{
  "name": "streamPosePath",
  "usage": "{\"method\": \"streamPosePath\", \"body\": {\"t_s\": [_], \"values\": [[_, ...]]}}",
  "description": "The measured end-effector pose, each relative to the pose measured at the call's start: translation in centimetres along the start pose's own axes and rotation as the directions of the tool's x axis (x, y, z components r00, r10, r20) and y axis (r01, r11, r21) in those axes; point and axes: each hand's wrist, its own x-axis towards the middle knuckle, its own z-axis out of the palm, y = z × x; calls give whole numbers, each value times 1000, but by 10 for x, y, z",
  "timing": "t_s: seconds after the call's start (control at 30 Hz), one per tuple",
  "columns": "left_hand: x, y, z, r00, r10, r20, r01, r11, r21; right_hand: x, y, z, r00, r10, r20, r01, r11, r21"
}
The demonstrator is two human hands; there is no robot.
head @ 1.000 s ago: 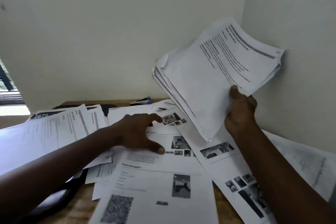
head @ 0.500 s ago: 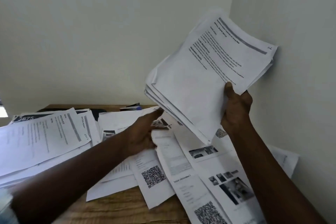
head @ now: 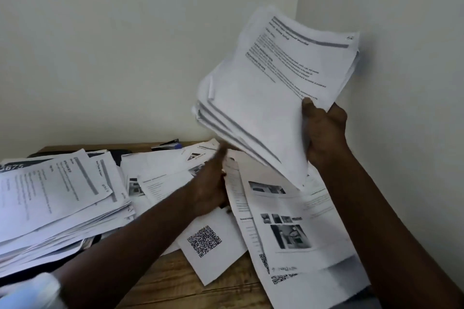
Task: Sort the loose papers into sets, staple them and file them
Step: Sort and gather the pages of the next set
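Papers (head: 288, 238) lie scattered loose across the wooden desk (head: 160, 281), a thick pile (head: 55, 198) at left. Left hand (head: 211, 183), blurred, rests among them; its grip cannot be told. Right hand (head: 324, 133) clasps a raised stack (head: 271, 93) near the corner wall.

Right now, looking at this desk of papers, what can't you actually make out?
- Left hand, head view: motion-blurred, so its grip is unclear.
- Print on the raised stack in the right hand: too small to read.
- Stapler: mostly hidden behind papers.
- Left pile: cut off by the frame edge.
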Motion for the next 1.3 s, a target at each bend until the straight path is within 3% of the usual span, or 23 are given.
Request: {"method": "streamPosePath", "body": {"t_s": [0.07, 0.17, 0.33, 0.43, 0.5, 0.6, 0.7, 0.83, 0.93, 0.97, 1.03, 1.07, 1.1, 1.17, 1.23, 1.3], "values": [[1, 19, -24, 998, 42, -45, -45, 995, -84, -5, -3, -8, 998, -55, 10, 56, 993, -105], [-15, 57, -57, 989, 139, -43, -140, 990, -27, -13, -1, -14, 995, -90, 51, 101, 953, -286], [-76, 98, -62, 973, 222, -65, -175, 889, 423, -49, 14, 25, 977, 31, 209, 63, 902, -428], [-107, 96, -77, 873, 430, -230, -207, 754, 624, -73, 31, 51, 910, 195, 367, -52, 930, -365], [-134, 88, -94, 794, 511, -328, -215, 743, 634, -88, 35, 55, 845, 282, 455, -77, 905, -420], [-176, 63, -126, 713, 546, -440, -192, 755, 627, -104, 40, 42, 858, 188, 478, 157, 790, -593], [-198, 36, -153, 684, 510, -522, 5, 712, 702, -116, 42, 29, 876, 136, 464, 254, 687, -681], [-205, 25, -166, 649, 499, -574, 381, 440, 813, -126, 40, 14, 850, 202, 487, 292, 588, -754], [-213, 31, -152, 597, 600, -532, 633, 54, 772, -129, 36, -4, 788, 387, 478, 319, 407, -856], [-215, 32, -146, 590, 661, -463, 656, -58, 753, -131, 39, -11, 768, 452, 454, 343, 309, -887], [-213, 33, -124, 641, 712, -287, 531, -142, 836, -136, 45, -24, 730, 527, 435, 403, 182, -897], [-208, 33, -112, 694, 680, -236, 418, -114, 901, -139, 49, -28, 720, 535, 442, 421, 168, -891], [-200, 34, -97, 756, 616, -221, 296, -22, 955, -141, 50, -31, 723, 528, 446, 423, 173, -890], [-176, 32, -65, 879, 397, -263, 101, 384, 918, -143, 53, -36, 758, 472, 450, 382, 239, -893], [-149, 22, -40, 945, 195, -264, 49, 710, 702, -147, 52, -38, 807, 369, 461, 376, 283, -883], [-122, 13, -21, 962, 68, -263, 91, 831, 548, -152, 49, -37, 846, 249, 472, 418, 242, -876]]}}
